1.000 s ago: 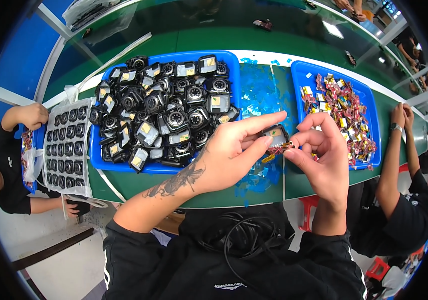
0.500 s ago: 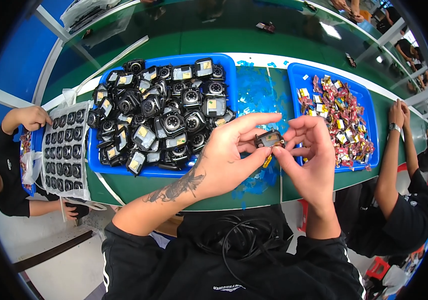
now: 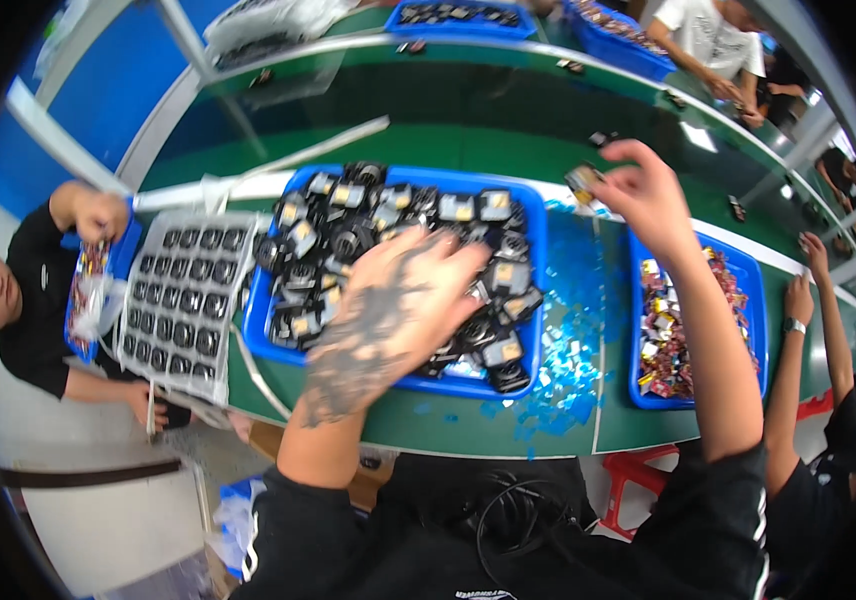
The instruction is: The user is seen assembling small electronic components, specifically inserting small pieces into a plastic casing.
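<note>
My left hand (image 3: pixel 398 295) reaches over the blue bin (image 3: pixel 395 372) full of black smartwatch cases (image 3: pixel 353 240). Its fingers are apart among the cases, with the tips partly hidden and blurred. Stretched out to the far right, my right hand (image 3: pixel 648 198) pinches a small watch case (image 3: pixel 583 183) with a pale and yellowish inner side. That case is above the white rail at the edge of the green belt. Below my right forearm stands a second blue bin (image 3: pixel 636 372), holding small red, yellow and white parts (image 3: pixel 683 345).
Blue film scraps (image 3: pixel 570 360) litter the green table between the bins. A tray of watch cases (image 3: pixel 188 300) lies at left beside a co-worker (image 3: pixel 33 290). Several units travel along the green belt (image 3: pixel 488 120). Other people's arms (image 3: pixel 798 330) are at right.
My hands have parted from working together on one watch case. The right carried a case far and right toward the belt; the left moved left into the bin. The view has shifted.
</note>
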`<state>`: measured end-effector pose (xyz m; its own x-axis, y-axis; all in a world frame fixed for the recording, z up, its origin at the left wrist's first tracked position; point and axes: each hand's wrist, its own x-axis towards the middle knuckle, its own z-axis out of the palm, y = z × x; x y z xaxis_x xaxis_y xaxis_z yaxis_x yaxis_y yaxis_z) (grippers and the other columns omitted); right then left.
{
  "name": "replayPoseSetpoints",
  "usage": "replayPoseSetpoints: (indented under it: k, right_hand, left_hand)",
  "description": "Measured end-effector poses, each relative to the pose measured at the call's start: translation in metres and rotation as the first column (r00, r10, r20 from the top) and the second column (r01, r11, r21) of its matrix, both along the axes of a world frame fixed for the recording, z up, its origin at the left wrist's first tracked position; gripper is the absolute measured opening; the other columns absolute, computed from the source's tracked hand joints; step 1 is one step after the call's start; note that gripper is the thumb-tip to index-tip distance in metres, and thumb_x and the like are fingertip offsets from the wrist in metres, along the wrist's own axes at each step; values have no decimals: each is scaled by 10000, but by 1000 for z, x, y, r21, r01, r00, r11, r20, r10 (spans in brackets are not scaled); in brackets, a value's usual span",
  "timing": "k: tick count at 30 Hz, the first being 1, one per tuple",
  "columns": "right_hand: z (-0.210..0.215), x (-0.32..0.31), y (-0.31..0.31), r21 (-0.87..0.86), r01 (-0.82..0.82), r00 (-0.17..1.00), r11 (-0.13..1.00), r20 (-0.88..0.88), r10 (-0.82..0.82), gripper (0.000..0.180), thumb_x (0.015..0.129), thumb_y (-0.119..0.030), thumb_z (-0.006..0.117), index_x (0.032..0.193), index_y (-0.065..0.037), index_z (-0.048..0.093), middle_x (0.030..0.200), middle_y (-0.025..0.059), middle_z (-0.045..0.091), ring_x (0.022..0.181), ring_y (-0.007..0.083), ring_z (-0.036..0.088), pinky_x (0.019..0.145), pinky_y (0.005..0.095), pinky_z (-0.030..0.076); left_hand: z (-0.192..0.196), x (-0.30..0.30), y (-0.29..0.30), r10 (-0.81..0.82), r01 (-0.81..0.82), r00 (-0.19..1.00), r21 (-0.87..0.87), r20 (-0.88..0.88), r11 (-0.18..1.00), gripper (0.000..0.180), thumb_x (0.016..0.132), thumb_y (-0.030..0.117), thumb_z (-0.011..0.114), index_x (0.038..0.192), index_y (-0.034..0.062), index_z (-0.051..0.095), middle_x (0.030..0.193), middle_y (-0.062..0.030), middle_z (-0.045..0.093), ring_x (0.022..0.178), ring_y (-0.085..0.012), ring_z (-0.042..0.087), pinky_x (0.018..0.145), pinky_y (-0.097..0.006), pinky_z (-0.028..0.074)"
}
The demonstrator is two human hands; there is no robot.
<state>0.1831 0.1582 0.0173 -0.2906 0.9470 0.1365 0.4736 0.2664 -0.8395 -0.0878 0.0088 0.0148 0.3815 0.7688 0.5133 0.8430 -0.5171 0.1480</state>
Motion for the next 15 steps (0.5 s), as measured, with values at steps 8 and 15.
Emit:
replayPoseSetpoints:
  k: [8,15]
  right_hand:
    - [-71,-4,132,-88,292,917,952,308,-252,589,596,-115,879,1069,7,551,872,106,630,718,175,617,551,328,480]
    - [-46,27,100,-196,324,946,926,84,-313,499,755,-278,795,1105,6,582,963,96,616,864,167,607,646,296,518]
  left_hand:
    - [-8,-29,-4,-154,162,987,-279,51,946,439,683,87,766,1107,92,651,1167,-35,651,1221,-237,532,1036,-397,415]
    - [-1,-25,11,-103,102,995,-341,14,935,290,796,219,716,1044,72,691,1067,-77,674,1179,-231,549,1079,-439,349]
